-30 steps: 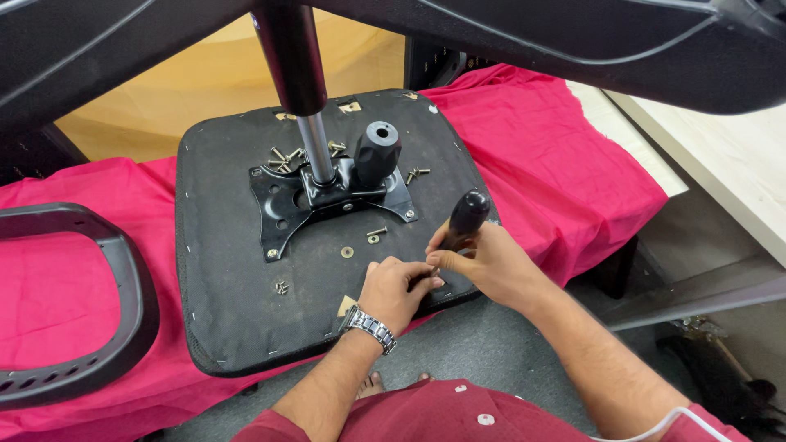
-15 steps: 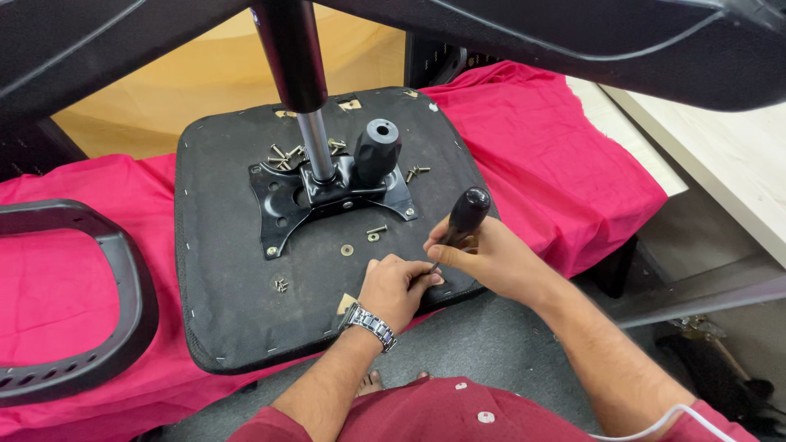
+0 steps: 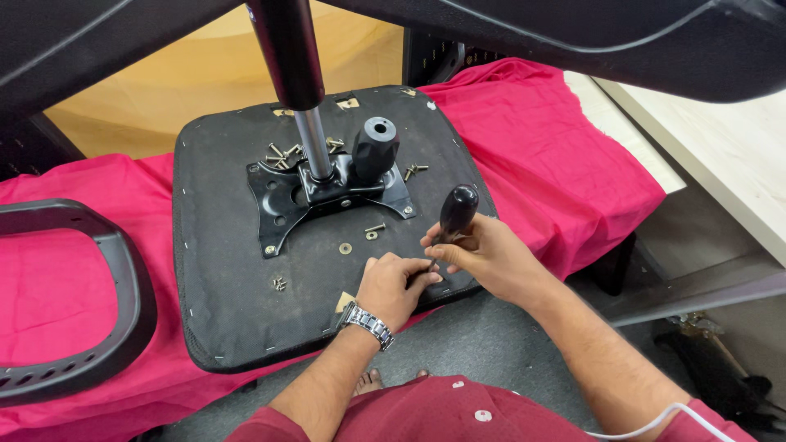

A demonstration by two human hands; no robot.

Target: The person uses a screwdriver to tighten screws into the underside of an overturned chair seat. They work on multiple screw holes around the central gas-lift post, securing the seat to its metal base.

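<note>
An upturned black chair seat [image 3: 237,270] lies on a pink cloth [image 3: 557,155]. A black metal mounting plate [image 3: 282,200] with a chrome gas cylinder [image 3: 315,147] and a black knob [image 3: 375,146] sits at its middle. My right hand [image 3: 483,254] grips a black-handled screwdriver [image 3: 457,209] held upright at the seat's near right edge. My left hand [image 3: 397,282], with a metal wristwatch [image 3: 366,321], pinches at the screwdriver's lower end. The tip is hidden by my fingers.
Loose screws [image 3: 282,151] lie behind the plate, more screws [image 3: 413,171] to its right, a washer [image 3: 345,248] and small screws [image 3: 280,284] in front. A black armrest loop [image 3: 90,327] lies left. A pale desk [image 3: 720,147] stands right. Chair parts [image 3: 573,41] overhang above.
Both hands have stayed at the seat's near right edge. The screwdriver handle has tilted very slightly; nothing else has moved.
</note>
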